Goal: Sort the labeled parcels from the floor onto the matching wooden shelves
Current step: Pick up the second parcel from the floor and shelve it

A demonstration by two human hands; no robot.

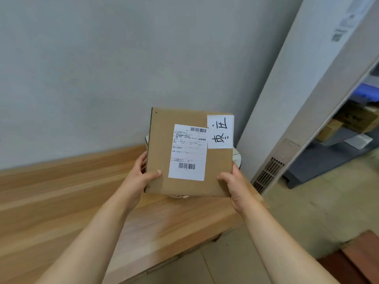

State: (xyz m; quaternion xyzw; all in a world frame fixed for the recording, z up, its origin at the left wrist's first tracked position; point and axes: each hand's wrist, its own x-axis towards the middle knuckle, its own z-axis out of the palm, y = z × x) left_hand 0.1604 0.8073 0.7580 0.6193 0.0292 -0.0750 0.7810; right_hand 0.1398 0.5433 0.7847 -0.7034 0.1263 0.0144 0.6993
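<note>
I hold a flat brown cardboard parcel (162, 144) up in front of me with both hands, above the wooden shelf top (61, 201). It carries a white shipping label with barcodes and a white tag with handwritten black characters at its upper right. My left hand (141, 177) grips the lower left edge, thumb on the front face. My right hand (233, 185) grips the lower right corner the same way. A white round object (238, 158) behind the parcel is mostly hidden.
A grey wall (102, 68) rises behind the shelf. A tall white floor air conditioner (287, 111) stands at the right. Past it, a metal rack (348, 124) holds cardboard boxes. Tiled floor (307, 218) lies at the lower right, with a dark red board (356, 261) in the corner.
</note>
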